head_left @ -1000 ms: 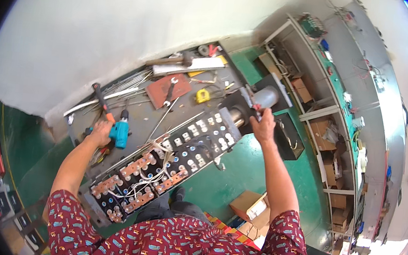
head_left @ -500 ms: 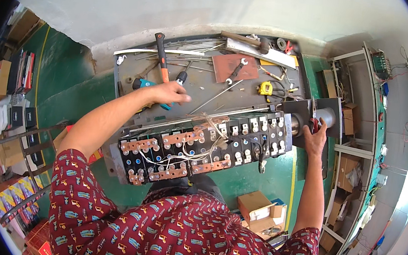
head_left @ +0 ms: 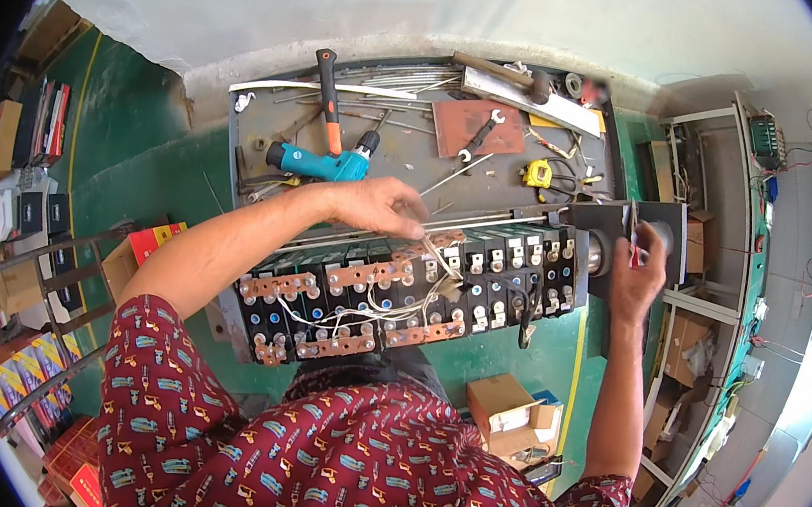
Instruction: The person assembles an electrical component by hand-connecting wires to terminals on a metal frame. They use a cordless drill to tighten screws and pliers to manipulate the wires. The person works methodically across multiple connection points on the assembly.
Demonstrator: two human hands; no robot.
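Note:
A long block of black modules (head_left: 361, 294) with copper bars and metal terminals lies across the view in front of me. Thin white wires (head_left: 441, 257) run loosely over its top. At the block's far edge, my left hand (head_left: 386, 208) is closed, its fingertips pinched on the upper end of these wires. Past the block's right end, my right hand (head_left: 637, 280) grips red-handled scissors (head_left: 633, 227), blades pointing away from me. My fingers partly cover the handles.
Behind the block, a grey workbench (head_left: 392, 157) carries a teal drill (head_left: 326, 161), a hammer (head_left: 327, 99), a wrench (head_left: 481, 136), a yellow tape measure (head_left: 537, 173) and a mallet (head_left: 506, 77). Shelving (head_left: 706, 303) stands right; an open cardboard box (head_left: 508, 415) sits on the floor.
My left hand has moved right and nearer, from above the drill to the white wires, and its fingers have closed on them. The right hand has shifted slightly, still with the scissors.

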